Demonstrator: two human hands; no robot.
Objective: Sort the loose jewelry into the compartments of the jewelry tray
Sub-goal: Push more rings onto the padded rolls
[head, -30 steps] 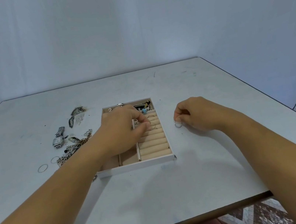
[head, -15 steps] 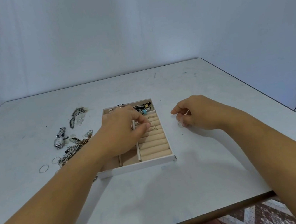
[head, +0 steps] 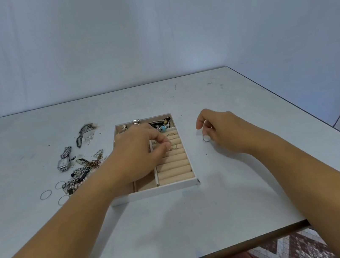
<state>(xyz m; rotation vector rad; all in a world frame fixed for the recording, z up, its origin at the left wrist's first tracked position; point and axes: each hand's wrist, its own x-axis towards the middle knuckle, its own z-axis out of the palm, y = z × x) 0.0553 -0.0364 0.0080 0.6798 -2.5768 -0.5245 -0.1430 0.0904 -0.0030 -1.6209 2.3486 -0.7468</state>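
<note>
The left hand (head: 143, 148) was down over the jewelry tray (head: 156, 192), thumb and forefinger pinched on a small ring (head: 173, 146) at the padded ring rolls (head: 174, 168) on the tray's right side. The right hand (head: 220, 132) was low over the table (head: 200, 213), just right of the tray, its fingers curled around a silver ring (head: 206, 138). A beaded bracelet (head: 163, 126) lay in the far right compartment. The loose jewelry pile (head: 82, 171), a watch (head: 65, 160) and thin hoops (head: 46, 195) lay left of the tray.
</note>
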